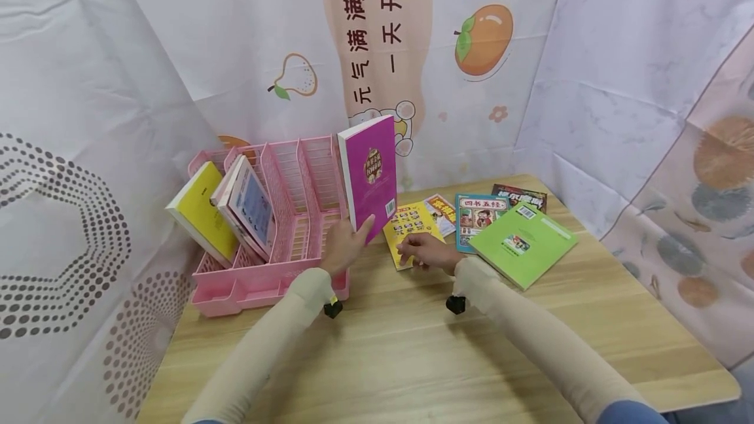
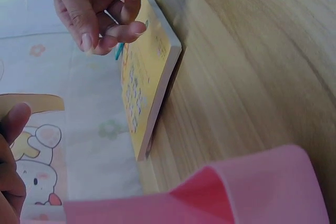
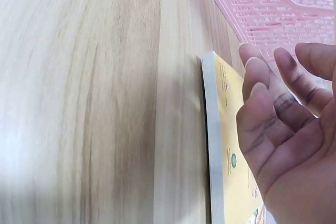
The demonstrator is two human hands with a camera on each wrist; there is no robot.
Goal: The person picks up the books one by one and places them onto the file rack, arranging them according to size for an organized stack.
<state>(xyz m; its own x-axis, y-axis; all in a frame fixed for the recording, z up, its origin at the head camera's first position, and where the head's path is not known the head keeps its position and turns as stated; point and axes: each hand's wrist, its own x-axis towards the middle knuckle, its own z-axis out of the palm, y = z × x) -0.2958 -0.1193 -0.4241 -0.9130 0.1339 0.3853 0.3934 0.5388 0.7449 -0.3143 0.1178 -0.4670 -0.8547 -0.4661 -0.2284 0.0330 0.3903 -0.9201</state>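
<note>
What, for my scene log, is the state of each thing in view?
Purple book, closed, roughly upright
Left grip, holding Purple book
Right grip, loosely curled, holding nothing
Pink rack, standing, partly filled
Yellow book in rack, closed, leaning
Pale books in rack, closed, leaning
Yellow book on table, closed, lying down
White-and-red book, closed, partly covered
Blue book, closed, partly covered
Green book, closed, overlapping Blue book
Dark book, closed, partly covered

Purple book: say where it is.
In the head view, the purple book is in the left hand's grip, at the right end of the pink rack.
</note>
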